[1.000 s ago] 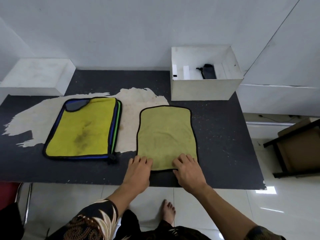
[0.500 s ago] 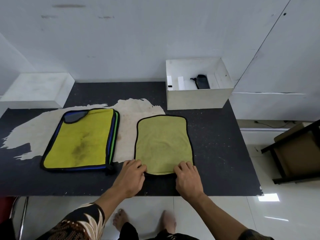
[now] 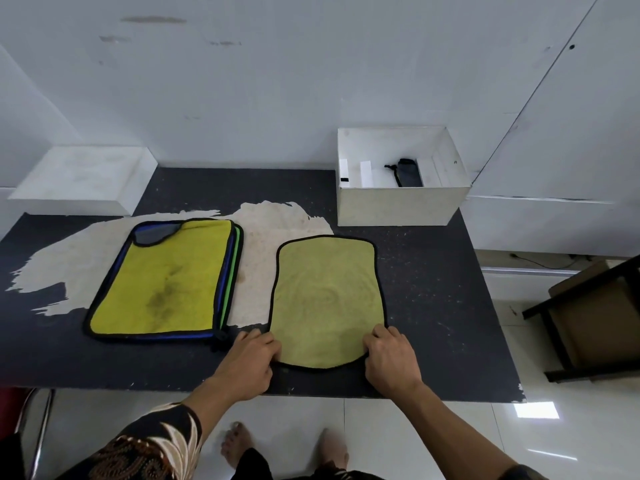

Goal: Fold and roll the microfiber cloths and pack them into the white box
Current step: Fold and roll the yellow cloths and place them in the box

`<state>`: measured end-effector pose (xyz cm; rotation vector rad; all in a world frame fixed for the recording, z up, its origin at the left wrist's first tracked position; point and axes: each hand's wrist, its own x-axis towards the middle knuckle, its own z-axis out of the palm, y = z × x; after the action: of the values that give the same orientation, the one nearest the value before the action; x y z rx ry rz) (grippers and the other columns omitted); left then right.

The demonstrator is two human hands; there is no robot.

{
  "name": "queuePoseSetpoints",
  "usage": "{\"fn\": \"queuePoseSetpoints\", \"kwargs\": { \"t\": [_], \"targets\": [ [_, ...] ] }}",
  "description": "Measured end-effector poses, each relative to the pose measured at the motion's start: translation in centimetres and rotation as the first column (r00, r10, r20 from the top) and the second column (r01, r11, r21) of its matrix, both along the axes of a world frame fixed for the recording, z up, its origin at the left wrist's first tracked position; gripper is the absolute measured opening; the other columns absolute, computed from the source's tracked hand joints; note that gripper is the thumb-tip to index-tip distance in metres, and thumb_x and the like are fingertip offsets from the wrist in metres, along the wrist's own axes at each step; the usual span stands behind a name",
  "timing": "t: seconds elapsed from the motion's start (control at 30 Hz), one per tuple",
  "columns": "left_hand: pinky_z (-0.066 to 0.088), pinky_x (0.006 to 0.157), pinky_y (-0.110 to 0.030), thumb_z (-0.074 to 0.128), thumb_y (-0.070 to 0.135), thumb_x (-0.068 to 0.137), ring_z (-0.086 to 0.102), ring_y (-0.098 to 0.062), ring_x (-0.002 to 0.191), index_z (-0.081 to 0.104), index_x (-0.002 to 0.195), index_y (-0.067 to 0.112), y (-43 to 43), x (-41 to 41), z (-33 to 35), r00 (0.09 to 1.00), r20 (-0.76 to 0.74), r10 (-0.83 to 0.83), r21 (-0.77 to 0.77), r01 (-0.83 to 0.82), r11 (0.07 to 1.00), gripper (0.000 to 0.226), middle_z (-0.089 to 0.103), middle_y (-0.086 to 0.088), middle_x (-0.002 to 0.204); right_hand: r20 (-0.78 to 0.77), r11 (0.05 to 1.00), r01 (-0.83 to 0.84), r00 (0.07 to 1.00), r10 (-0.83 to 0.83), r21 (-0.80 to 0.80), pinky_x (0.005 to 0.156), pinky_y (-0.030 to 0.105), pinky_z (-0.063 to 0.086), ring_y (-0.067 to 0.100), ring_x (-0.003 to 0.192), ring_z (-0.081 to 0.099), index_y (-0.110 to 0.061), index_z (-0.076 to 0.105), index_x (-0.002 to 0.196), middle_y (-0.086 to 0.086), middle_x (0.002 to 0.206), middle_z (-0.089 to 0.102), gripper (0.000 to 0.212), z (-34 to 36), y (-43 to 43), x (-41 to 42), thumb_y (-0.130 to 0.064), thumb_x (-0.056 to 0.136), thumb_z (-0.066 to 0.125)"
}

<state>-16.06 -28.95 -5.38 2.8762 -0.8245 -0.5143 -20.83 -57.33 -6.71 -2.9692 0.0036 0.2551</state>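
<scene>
While both hands sit at the near edge of the counter (image 3: 433, 306), the olive-green cloth (image 3: 327, 299) lies flat at centre, black piping all round, long axis running 12 to 6 o'clock. Left hand (image 3: 247, 363) is at the cloth's 7 o'clock corner, fingers curled onto the edge. Right hand (image 3: 391, 360) is at the 5 o'clock corner, fingers likewise curled over the edge. Each hand is closed on its corner of the cloth, and the near hem bows out toward 6 o'clock between them. Cannot tell if the corners are lifted off the surface.

Stack of cloths (image 3: 162, 282) sits at 9 o'clock of the olive one, close beside it but apart: yellow face on top with a dark smudge, blue and green edges showing along its 3 o'clock side, a grey corner exposed at 11 o'clock.

White box (image 3: 398, 206) is at 1 o'clock of the olive cloth, open top, at the counter's far edge by the wall. Inside: a dark rolled item (image 3: 408, 173) and a couple of white strips; contents otherwise unclear.

Counter top is black with a large worn pale patch (image 3: 259, 237) under and between the cloths. White block (image 3: 83, 180) at far 10 o'clock. Bare feet (image 3: 239, 448) on the tiled floor below.
</scene>
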Motion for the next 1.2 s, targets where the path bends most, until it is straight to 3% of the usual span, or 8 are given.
{"fn": "queuePoseSetpoints", "kwargs": {
  "t": [0.13,0.23,0.33,0.5,0.63,0.77,0.97,1.2],
  "targets": [
    [0.028,0.085,-0.025,0.053,0.017,0.081,0.041,-0.009,0.093,0.055,0.098,0.031,0.5,0.0,0.1,0.998,-0.069,0.005,0.003,-0.004,1.0,0.022,0.053,0.017,0.099,0.008,0.999,0.025,1.0,-0.025,0.026,0.051,0.029,0.046,0.018,0.062,0.051,-0.019,0.064,0.062,-0.002,0.069,0.056,0.014,-0.1,-0.3,-0.5,-0.007,0.057,0.068],
    [0.03,0.092,-0.027,0.053,0.02,0.085,0.043,-0.008,0.096,0.056,0.1,0.034,0.8,0.3,0.0,0.994,-0.111,0.012,0.017,-0.01,1.0,0.02,0.05,0.018,0.097,-0.022,0.997,0.022,1.0,-0.02,0.072,0.058,0.029,0.047,0.019,0.072,0.053,-0.018,0.066,0.07,-0.001,0.078,0.058,0.013,0.0,-0.5,-0.7,-0.006,0.065,0.063],
    [0.038,0.096,-0.032,0.058,0.023,0.089,0.051,-0.009,0.098,0.065,0.101,0.033,0.6,1.4,0.4,0.978,-0.151,0.145,-0.063,-0.156,0.986,0.017,0.053,0.016,0.094,-0.051,0.957,0.141,0.99,-0.132,0.255,0.067,0.029,0.049,0.019,0.083,0.055,-0.016,0.068,0.083,0.0,0.087,0.064,0.017,0.4,-1.2,0.3,-0.008,0.077,0.055],
    [0.044,0.075,-0.022,0.065,0.012,0.09,0.062,-0.008,0.089,0.067,0.089,0.025,-0.5,5.0,2.7,0.824,-0.342,0.452,-0.412,-0.564,0.716,0.013,0.067,0.009,0.092,-0.073,0.808,0.33,0.938,-0.339,0.489,0.068,0.025,0.044,0.014,0.08,0.06,-0.017,0.069,0.096,-0.004,0.087,0.068,0.008,3.0,-2.5,4.4,-0.018,0.089,0.066],
    [0.045,0.075,-0.018,0.064,0.011,0.091,0.062,-0.005,0.09,0.07,0.096,0.018,-2.0,8.1,3.9,0.734,-0.417,0.536,-0.54,-0.675,0.503,0.01,0.07,0.007,0.094,-0.156,0.692,0.445,0.884,-0.44,0.568,0.074,0.027,0.044,0.014,0.086,0.06,-0.021,0.065,0.094,-0.008,0.085,0.064,0.005,4.1,-3.2,8.0,-0.02,0.09,0.068],
    [0.048,0.08,-0.027,0.066,0.015,0.092,0.063,-0.014,0.094,0.07,0.098,0.015,-3.1,10.6,3.2,0.69,-0.438,0.576,-0.576,-0.708,0.41,0.008,0.07,0.001,0.096,-0.211,0.635,0.513,0.845,-0.491,0.578,0.079,0.027,0.046,0.014,0.092,0.061,-0.018,0.07,0.099,-0.006,0.09,0.065,0.007,4.0,-3.6,9.9,-0.018,0.092,0.066],
    [0.054,0.088,-0.04,0.068,0.023,0.091,0.065,-0.017,0.094,0.07,0.099,0.022,-3.8,13.3,1.6,0.654,-0.454,0.605,-0.547,-0.741,0.39,0.009,0.072,0.003,0.096,-0.219,0.577,0.575,0.792,-0.569,0.58,0.081,0.029,0.049,0.016,0.092,0.063,-0.018,0.073,0.101,-0.006,0.089,0.065,0.012,3.6,-3.9,12.2,-0.017,0.094,0.063],
    [0.053,0.083,-0.038,0.06,0.02,0.095,0.063,-0.019,0.088,0.068,0.099,0.019,-4.5,15.7,1.6,0.656,-0.372,0.657,-0.562,-0.722,0.403,0.009,0.069,0.0,0.093,-0.129,0.53,0.563,0.753,-0.645,0.633,0.077,0.025,0.043,0.012,0.09,0.058,-0.015,0.07,0.104,-0.002,0.095,0.066,0.013,3.8,-4.1,14.7,-0.016,0.095,0.062]
  ]
}}
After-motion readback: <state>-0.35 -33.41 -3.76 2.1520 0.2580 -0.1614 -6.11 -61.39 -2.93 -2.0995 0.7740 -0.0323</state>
